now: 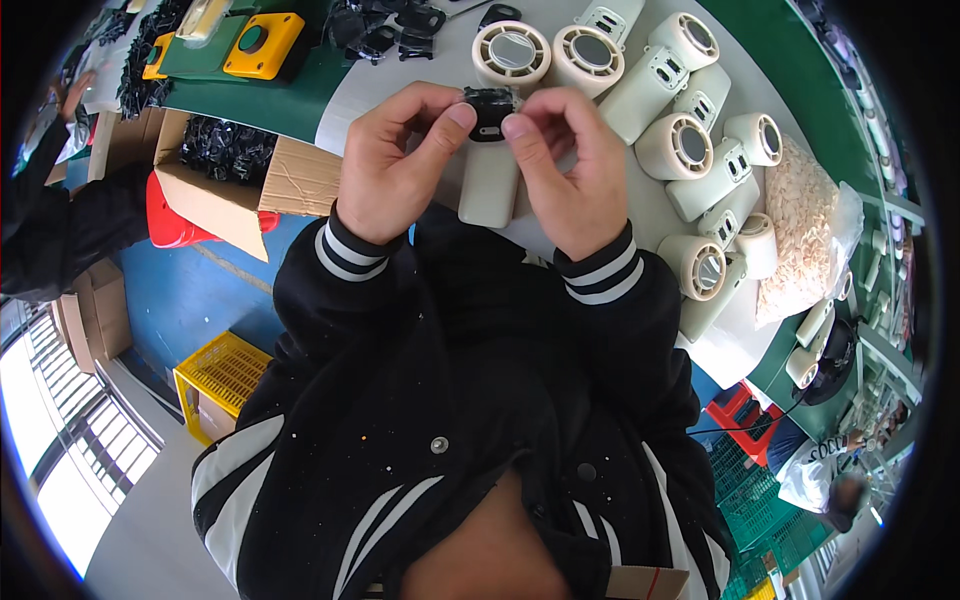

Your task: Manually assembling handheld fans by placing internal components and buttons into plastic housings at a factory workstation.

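My left hand (405, 160) and my right hand (572, 165) meet over the grey table, thumbs and fingers closed on a small black plastic part (490, 128) with an oval slot. The part lies at the upper end of a cream handle (488, 190), which points toward me. Just beyond my fingers stands a cream round fan head (511, 55); whether it joins this handle is hidden. A second cream fan head (588, 60) is beside it. More cream handheld fans (645, 95) crowd the table to the right of my right hand.
Loose black parts (385, 25) lie at the far left of the table (345, 105). An open cardboard box (215, 190) of black pieces is left, below a yellow button box (263, 45). A bag of small beige pieces (795, 230) sits right. Other people are at both sides.
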A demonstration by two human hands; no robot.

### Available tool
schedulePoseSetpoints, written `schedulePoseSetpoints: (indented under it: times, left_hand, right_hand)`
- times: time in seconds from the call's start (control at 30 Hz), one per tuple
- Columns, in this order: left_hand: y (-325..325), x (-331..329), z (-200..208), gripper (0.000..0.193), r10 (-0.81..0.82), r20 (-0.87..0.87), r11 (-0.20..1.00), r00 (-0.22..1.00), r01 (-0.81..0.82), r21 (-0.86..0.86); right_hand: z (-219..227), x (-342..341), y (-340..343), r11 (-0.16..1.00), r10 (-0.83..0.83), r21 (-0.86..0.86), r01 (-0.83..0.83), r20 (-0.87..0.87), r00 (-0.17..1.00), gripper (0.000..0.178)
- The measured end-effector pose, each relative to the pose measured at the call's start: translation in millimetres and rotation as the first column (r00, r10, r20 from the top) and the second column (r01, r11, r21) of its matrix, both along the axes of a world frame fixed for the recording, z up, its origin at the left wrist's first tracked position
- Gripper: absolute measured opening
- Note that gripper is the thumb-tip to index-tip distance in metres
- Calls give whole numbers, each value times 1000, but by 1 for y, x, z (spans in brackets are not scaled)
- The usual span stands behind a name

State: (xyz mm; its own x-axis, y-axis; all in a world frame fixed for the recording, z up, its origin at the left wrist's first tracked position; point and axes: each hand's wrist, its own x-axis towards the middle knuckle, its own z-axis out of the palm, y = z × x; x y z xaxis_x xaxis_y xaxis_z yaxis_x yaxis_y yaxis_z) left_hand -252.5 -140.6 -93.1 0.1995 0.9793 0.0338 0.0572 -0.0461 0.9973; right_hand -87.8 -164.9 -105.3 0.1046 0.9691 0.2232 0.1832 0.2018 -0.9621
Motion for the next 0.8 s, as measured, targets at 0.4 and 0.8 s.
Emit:
schedulePoseSetpoints:
  times: [0.4, 0.8]
  left_hand:
    - [11, 13, -12, 24, 182, -648, 921, 740, 104, 376]
    - [-3, 12, 12, 32, -146, -143, 989, 979, 147, -5]
  right_hand:
    - [15, 8, -7, 975, -27, -185, 124, 455, 890, 20]
    - [6, -3, -16, 987, 101, -120, -107, -48, 994, 36]
